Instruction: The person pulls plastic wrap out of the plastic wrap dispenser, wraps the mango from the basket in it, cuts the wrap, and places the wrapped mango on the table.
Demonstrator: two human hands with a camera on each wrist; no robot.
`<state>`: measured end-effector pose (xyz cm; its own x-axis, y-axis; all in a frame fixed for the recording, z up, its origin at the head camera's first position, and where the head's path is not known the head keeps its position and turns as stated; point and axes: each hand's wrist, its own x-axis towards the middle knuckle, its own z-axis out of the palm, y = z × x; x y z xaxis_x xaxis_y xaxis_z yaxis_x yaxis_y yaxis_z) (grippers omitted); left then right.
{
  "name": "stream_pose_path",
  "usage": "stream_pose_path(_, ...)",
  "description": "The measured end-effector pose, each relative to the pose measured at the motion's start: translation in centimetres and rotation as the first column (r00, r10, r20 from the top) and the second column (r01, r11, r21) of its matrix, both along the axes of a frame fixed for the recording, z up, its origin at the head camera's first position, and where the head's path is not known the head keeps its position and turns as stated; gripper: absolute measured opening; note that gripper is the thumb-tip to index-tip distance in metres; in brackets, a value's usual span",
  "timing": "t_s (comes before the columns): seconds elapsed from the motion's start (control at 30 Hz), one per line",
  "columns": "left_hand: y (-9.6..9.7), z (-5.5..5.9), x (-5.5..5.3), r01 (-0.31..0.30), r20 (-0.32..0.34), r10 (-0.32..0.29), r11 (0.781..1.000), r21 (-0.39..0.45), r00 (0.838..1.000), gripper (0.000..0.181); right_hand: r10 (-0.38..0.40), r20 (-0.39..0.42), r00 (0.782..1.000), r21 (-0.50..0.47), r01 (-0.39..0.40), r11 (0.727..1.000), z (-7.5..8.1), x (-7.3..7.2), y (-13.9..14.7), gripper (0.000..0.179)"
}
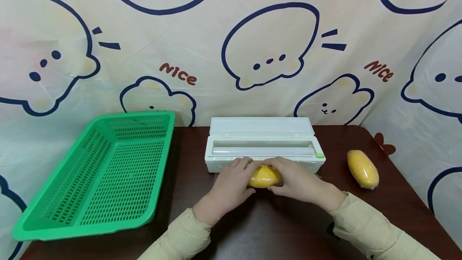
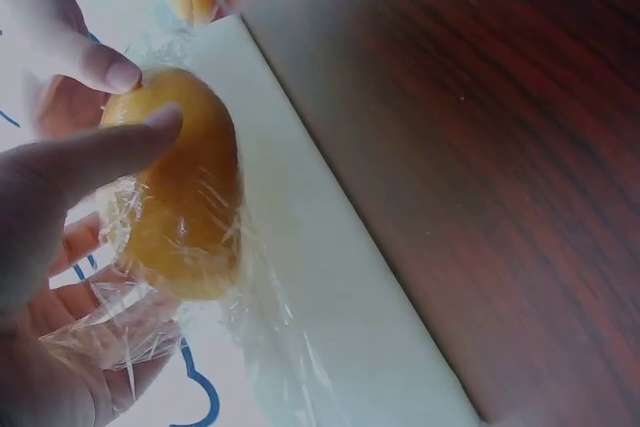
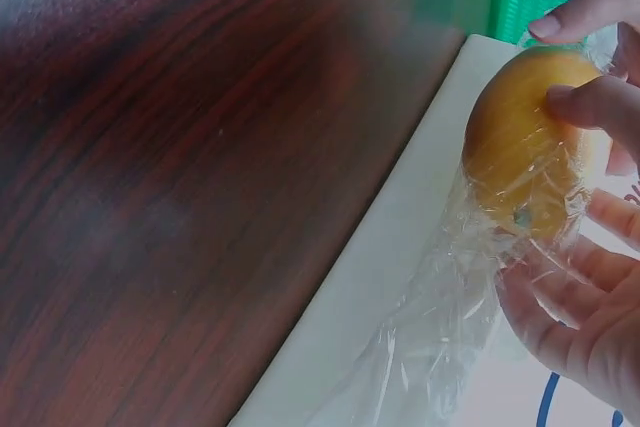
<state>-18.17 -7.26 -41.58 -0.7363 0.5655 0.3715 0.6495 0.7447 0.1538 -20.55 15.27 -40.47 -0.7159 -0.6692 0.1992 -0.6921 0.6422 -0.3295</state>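
In front of the white cling film box (image 1: 265, 165), a yellow mango (image 1: 265, 176) is held between both hands. My left hand (image 1: 231, 183) grips its left end and my right hand (image 1: 297, 179) its right end. Both thumbs lie on the near side of the mango (image 2: 190, 187) in the left wrist view. Clear, wrinkled cling film (image 3: 450, 277) clings to the mango and trails down over the box in the right wrist view. Fingers on the far side are partly hidden in the head view.
A second mango (image 1: 362, 169), wrapped in film, lies on the dark wooden table (image 1: 285, 232) at the right. The box's lid (image 1: 261, 126) is raised, showing a film roll (image 1: 263, 151). A green plastic basket (image 1: 120, 179) stands at the left. A printed cloth hangs behind.
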Motion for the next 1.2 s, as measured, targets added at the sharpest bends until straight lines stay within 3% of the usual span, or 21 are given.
stream_pose_path(0.17, -0.1, -0.2, -0.3, 0.015, -0.006, -0.015, 0.999, 0.038, 1.0, 0.065, -0.006, -0.015, 1.0, 0.0, 0.006, 1.0, -0.2, 0.0, 0.0, 0.063)
stream_pose_path(0.3, -0.3, -0.2, -0.4, 0.014, 0.044, -0.017, 0.998, 0.067, 0.999, 0.062, 0.008, -0.138, 0.99, 0.012, -0.007, 1.0, -0.7, 0.3, -0.1, 0.066)
stream_pose_path(0.43, -0.5, 0.1, -0.7, 0.009, 0.091, -0.019, 0.994, 0.108, 0.996, 0.059, 0.056, -0.278, 0.959, 0.025, -0.051, 0.998, -1.0, 0.4, -0.3, 0.073)
stream_pose_path(0.6, -0.6, 0.4, -0.8, 0.004, 0.108, -0.019, 0.991, 0.135, 0.994, 0.055, 0.085, -0.309, 0.947, 0.017, -0.084, 0.996, -1.1, 0.0, -0.7, 0.068)
stream_pose_path(0.73, -0.5, 0.3, -0.7, -0.014, 0.063, 0.008, 0.996, 0.09, 0.998, 0.063, 0.059, -0.27, 0.961, 0.003, -0.061, 0.998, -1.1, -0.2, -0.7, 0.065)
stream_pose_path(0.93, -0.3, 0.0, -0.9, -0.028, -0.07, 0.031, 0.998, 0.048, 0.997, 0.075, 0.025, -0.228, 0.973, -0.003, -0.026, 1.0, -1.1, -0.1, -0.5, 0.066)
stream_pose_path(1.07, -0.3, -0.3, -1.0, -0.006, -0.113, 0.014, 0.998, 0.067, 0.993, 0.069, 0.038, -0.282, 0.959, 0.004, -0.039, 0.999, -1.5, -0.3, -0.4, 0.074)
stream_pose_path(1.2, -0.5, -0.6, -1.1, 0.008, -0.108, 0.003, 0.995, 0.098, 0.994, 0.066, 0.035, -0.334, 0.942, -0.006, -0.039, 0.999, -1.7, -0.5, -0.3, 0.076)
